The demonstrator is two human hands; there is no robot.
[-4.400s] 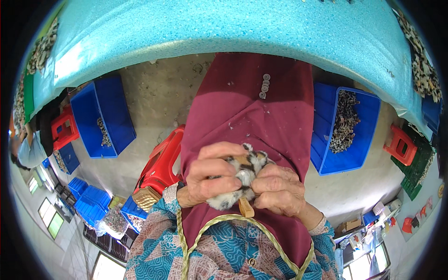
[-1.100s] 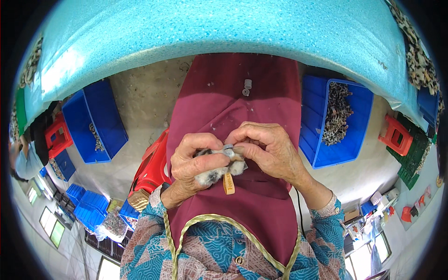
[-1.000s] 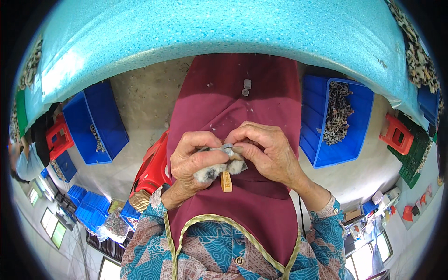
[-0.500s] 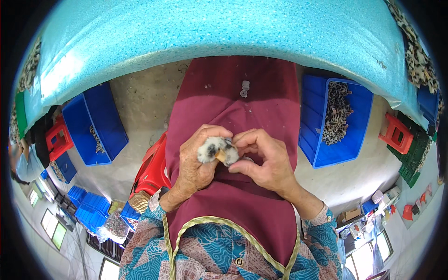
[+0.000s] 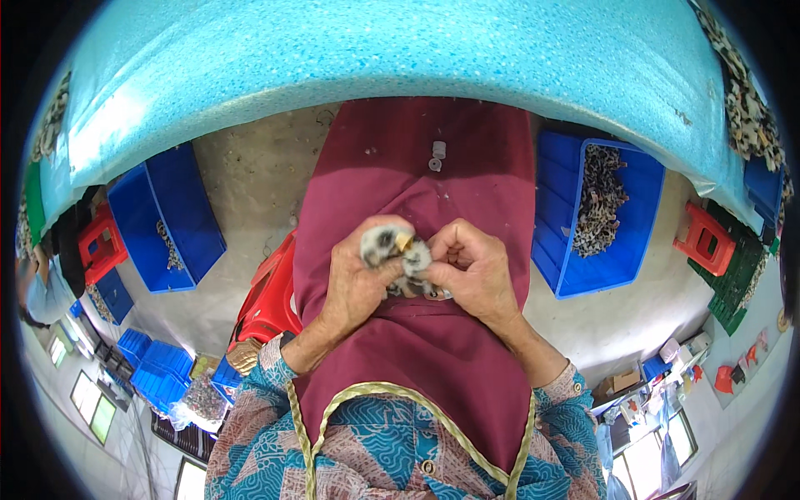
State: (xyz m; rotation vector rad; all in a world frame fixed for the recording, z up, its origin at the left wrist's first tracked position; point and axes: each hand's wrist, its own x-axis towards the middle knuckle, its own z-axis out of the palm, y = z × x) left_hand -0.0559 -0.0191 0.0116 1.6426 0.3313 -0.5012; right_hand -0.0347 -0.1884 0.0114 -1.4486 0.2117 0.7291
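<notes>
1. Head view: the plush piece [image 5: 385, 243] sits over the lap, between the hands, directly left of the right thumb and touching it; this closeness is the relation that counts.
2. It is bunched, its long axis seeming to slant from far left to near right (folds make that uncertain).
3. The left hand [image 5: 352, 279] is nearer and bears most of it, fingers curled around behind, thumb clamped across its near side.
4. The right hand [image 5: 477, 271] has thumb and forefinger drawn together at the plush's right edge; whether they pinch fur or something smaller, I cannot tell.
5. The plush is short-piled, white with dark patches, rounded into soft lobes; a flat tan tag [image 5: 404, 242] stands out from it.
6. Beneath is a smooth maroon cloth apron [image 5: 433, 333]; farther off on it lie pale, hard-looking discs [image 5: 437, 157].
7. To the right, a rigid blue bin [image 5: 552, 208] holds heaped mottled pieces [image 5: 598, 204].
</notes>
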